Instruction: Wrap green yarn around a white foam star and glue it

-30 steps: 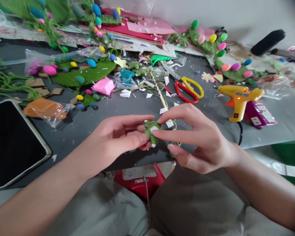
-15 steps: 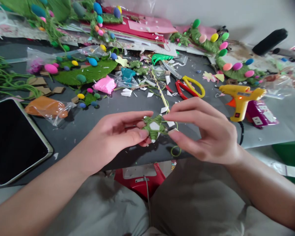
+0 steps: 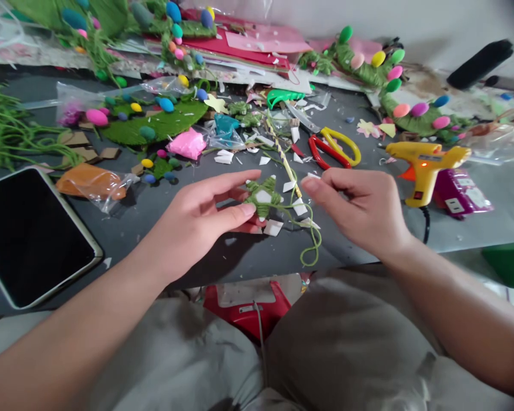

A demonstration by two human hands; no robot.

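A small star wrapped in green yarn [image 3: 263, 197], white card showing at its centre and tips, is pinched between the thumb and fingers of my left hand [image 3: 197, 208]. From its right side a loose green yarn tail [image 3: 310, 251] trails down and curls over the dark table. My right hand [image 3: 360, 205] is apart from the star, to its right, with fingers curled in and the thumb pressed to them. Something white shows at those fingertips; whether it is held or lies behind them I cannot make out. White scraps [image 3: 274, 228] lie below and between the hands.
Scissors with red and yellow handles [image 3: 345, 149] and a yellow glue gun [image 3: 424, 165], its light glowing, lie to the right. A tablet [image 3: 34, 240] is at the left. Bags of coloured clay, such as the pink one [image 3: 187, 142], and a green leaf shape [image 3: 154, 123] sit farther back.
My right hand has drawn away from the star and its fingers have closed in. The yarn tail now shows loose beside the star, which is still in my left hand.
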